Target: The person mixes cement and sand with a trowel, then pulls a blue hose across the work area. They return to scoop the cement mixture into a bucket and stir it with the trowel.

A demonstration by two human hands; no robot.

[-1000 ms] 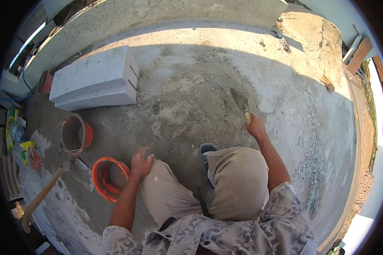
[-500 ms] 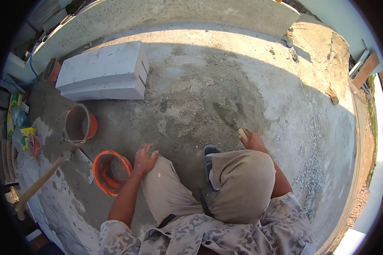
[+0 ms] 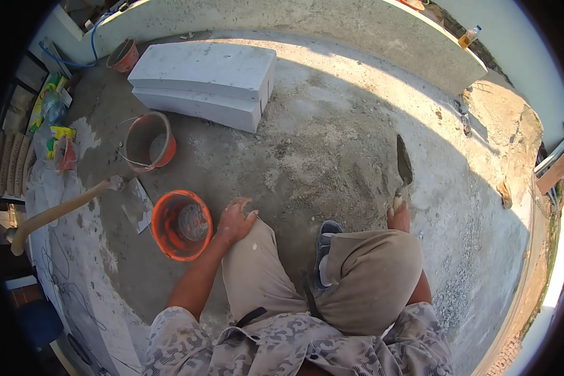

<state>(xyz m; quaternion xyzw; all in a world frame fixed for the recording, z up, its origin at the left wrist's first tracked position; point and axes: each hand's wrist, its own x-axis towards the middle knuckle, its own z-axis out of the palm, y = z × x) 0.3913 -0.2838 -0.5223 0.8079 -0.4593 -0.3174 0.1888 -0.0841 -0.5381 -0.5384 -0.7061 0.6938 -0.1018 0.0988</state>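
Note:
My right hand (image 3: 399,218) is closed round the handle of a trowel (image 3: 404,164). Its pointed blade stands on edge at the right side of a spread of grey sand-like mix (image 3: 338,169) on the floor. My left hand (image 3: 235,220) rests on my left knee, holding nothing, with its fingers apart. Close beside that hand stands an orange bucket (image 3: 159,219) with some grey material in the bottom. A second bucket (image 3: 169,149), dirtier and with a wire handle, is farther off to the left.
White blocks (image 3: 207,66) lie beyond the buckets, before a low concrete wall (image 3: 332,28). A wooden-handled tool (image 3: 66,210) and a flat board (image 3: 135,203) are at left. Another bucket (image 3: 124,57) stands near the wall. Loose gravel (image 3: 454,282) lies at right.
My right hand has swung the trowel to the right edge of the mix, and its blade now shows clearly. My left hand stays on my knee. The camera view has shifted.

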